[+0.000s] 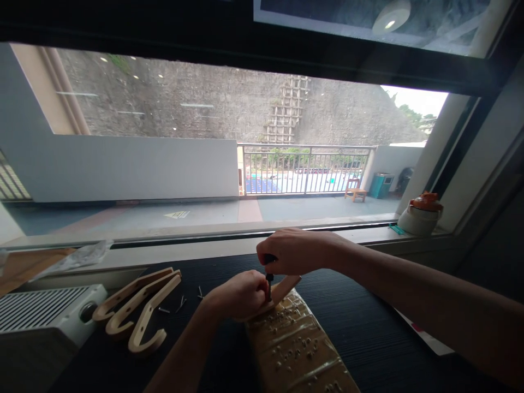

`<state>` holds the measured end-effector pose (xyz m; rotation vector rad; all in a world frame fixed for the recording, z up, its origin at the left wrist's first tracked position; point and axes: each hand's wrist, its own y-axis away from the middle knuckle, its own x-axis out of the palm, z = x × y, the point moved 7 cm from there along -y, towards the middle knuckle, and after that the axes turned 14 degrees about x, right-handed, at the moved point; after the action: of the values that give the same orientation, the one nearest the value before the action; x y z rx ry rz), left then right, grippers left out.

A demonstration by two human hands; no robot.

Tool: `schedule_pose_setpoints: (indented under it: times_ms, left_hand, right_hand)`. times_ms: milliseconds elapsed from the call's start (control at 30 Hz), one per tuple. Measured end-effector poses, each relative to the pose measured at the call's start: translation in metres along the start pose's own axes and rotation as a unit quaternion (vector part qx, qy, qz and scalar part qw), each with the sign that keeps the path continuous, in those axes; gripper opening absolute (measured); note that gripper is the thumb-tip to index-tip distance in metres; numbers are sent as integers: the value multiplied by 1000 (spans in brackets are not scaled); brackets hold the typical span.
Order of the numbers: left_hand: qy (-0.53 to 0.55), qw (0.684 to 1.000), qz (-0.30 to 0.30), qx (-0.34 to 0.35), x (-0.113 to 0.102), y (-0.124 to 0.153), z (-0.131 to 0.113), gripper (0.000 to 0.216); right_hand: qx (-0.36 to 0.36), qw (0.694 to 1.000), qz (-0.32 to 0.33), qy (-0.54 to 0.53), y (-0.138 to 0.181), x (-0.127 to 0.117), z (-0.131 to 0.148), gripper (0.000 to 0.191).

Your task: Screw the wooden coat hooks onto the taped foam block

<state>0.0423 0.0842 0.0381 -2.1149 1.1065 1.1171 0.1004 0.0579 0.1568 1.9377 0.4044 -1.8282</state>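
My right hand (292, 251) is closed round the dark handle of a screwdriver (269, 277), held upright with its shaft pointing down. My left hand (241, 292) is closed beside the tip, gripping a pale wooden hook (284, 289) against a block. Whether its fingertips also pinch a screw is hidden. The block (303, 355) is brown, wrapped in clear tape and dotted with many small holes; it lies under the hook. Left of my hands, three similar wooden hooks (149, 319) with holes lie on the table, with several loose screws (180, 303) near them.
The dark wood-grain table (335, 311) stands against a window sill (196, 250). At the left are a white slatted appliance (49, 311) and a clear plastic bag (84, 256). A bottle with an orange lid (421, 214) stands on the sill at right. A white sheet (429, 337) lies under my right forearm.
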Motion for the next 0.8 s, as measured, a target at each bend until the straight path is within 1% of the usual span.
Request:
schedule_pose_setpoints:
  times_ms: [133, 233, 333, 500, 667, 800]
  left_hand:
    - [1, 1000, 2, 0, -2, 0, -5, 26]
    - [4, 1000, 1, -4, -2, 1, -5, 26]
    - [4, 1000, -2, -6, -1, 1, -2, 26]
    - [11, 1000, 4, 2, -1, 0, -2, 25]
    - [13, 1000, 8, -4, -3, 1, -6, 27]
    - [9, 1000, 4, -9, -3, 1, -5, 28]
  right_hand:
    - [-2, 1000, -14, -6, -1, 5, 2, 23]
    - [12, 1000, -22, -3, -3, 7, 0, 25]
    - [26, 999, -16, 11, -3, 6, -4, 26]
    - [9, 1000, -1, -18, -2, 4, -6, 23]
    - [11, 999, -21, -31, -3, 10, -9, 22]
    - [33, 999, -26, -19, -4, 12, -11, 24]
